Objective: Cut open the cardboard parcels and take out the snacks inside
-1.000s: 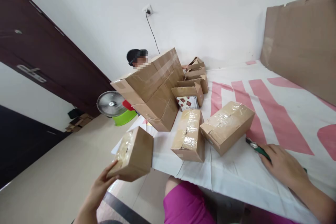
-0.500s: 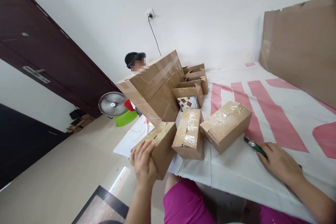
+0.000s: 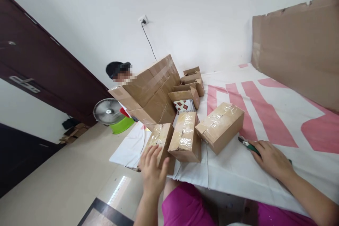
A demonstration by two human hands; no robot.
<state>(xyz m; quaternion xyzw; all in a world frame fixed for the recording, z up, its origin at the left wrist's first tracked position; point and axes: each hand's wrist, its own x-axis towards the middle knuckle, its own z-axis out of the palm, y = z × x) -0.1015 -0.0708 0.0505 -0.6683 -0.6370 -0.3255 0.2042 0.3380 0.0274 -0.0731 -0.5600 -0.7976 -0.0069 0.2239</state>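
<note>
Three taped cardboard boxes stand near the table's front edge: a left box [image 3: 164, 136], a middle box [image 3: 186, 134] and a right box [image 3: 221, 125]. My left hand [image 3: 153, 167] is at the near end of the left box, fingers spread and thumb apart; whether it still touches the cardboard I cannot tell. Resting on the cloth to the right, my right hand [image 3: 272, 159] is closed over a green utility knife [image 3: 249, 144]. The knife's dark front end points toward the right box, and its rear end shows behind the hand.
A large cardboard box [image 3: 156, 93] stands behind the left box, with a person [image 3: 118, 70] beyond it. Open small boxes [image 3: 186, 95] and printed cards [image 3: 184, 106] lie behind the middle box. A cardboard sheet [image 3: 296, 49] borders the table's right. A fan [image 3: 108, 111] stands on the floor.
The left box now stands closer beside the middle box, and my left hand's fingers have loosened and spread. My right hand keeps its hold on the utility knife. The view has shifted slightly.
</note>
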